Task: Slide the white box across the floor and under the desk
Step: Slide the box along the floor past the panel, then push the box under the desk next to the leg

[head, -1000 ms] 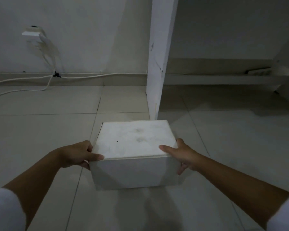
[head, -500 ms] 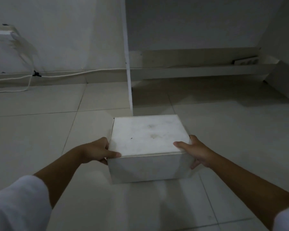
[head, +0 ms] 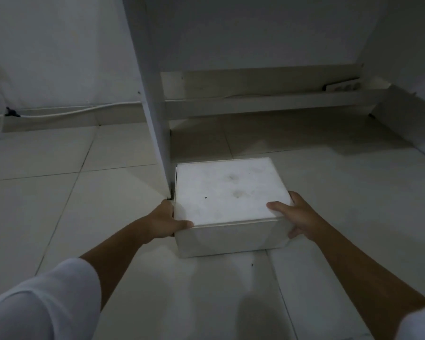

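Observation:
The white box (head: 227, 192) rests on the tiled floor (head: 59, 204), its left side right beside the foot of the desk's white side panel (head: 152, 99). My left hand (head: 166, 220) grips the box's near left corner, thumb on the lid. On the near right corner sits my right hand (head: 296, 214), thumb on top and fingers down the side. The far half of the box lies level with the opening under the desk.
Under the desk a low white crossbar (head: 268, 101) runs along the wall, with a power strip (head: 342, 85) on it. A white cable (head: 71, 112) runs along the skirting at the left. Another desk panel (head: 407, 128) closes the right side.
The box has slid forward and to the right across the floor, from in front of the side panel to just right of it, at the desk opening. Both hands stayed on it.

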Demonstrator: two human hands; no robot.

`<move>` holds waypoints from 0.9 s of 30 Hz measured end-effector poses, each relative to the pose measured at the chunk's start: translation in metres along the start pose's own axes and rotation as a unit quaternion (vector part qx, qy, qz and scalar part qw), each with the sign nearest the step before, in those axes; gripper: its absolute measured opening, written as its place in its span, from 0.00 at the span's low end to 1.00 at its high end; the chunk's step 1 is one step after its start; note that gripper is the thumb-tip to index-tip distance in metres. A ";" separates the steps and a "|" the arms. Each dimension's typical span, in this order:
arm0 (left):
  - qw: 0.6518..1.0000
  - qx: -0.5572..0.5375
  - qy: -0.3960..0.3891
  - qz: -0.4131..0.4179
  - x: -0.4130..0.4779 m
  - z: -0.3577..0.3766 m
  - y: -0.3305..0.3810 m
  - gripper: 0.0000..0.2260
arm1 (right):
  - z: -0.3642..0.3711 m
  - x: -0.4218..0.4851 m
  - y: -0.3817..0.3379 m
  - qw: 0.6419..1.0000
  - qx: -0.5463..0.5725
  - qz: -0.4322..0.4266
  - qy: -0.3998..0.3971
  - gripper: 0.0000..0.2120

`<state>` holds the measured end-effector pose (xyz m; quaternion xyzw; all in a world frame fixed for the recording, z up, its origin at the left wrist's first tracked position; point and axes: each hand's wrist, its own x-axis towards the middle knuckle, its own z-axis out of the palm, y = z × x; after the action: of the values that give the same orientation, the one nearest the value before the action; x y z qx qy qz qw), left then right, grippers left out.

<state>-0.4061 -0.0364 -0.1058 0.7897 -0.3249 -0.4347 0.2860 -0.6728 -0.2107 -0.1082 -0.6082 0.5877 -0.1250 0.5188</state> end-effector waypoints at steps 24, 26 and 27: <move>0.985 -0.131 0.103 -0.035 0.029 0.064 0.001 0.44 | 0.075 0.060 -0.008 0.927 0.197 0.054 0.316 0.35; 0.979 -0.108 0.169 -0.018 0.035 0.052 0.004 0.43 | 0.080 0.054 -0.006 0.927 0.204 0.062 0.309 0.33; 0.977 -0.056 0.207 0.016 0.039 0.043 0.007 0.43 | 0.085 0.049 -0.005 0.928 0.206 0.064 0.305 0.32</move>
<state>-0.4293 -0.0772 -0.1400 0.8400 -0.2459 -0.2752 0.3978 -0.5916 -0.2125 -0.1629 -0.3815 0.7170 -0.3890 0.4349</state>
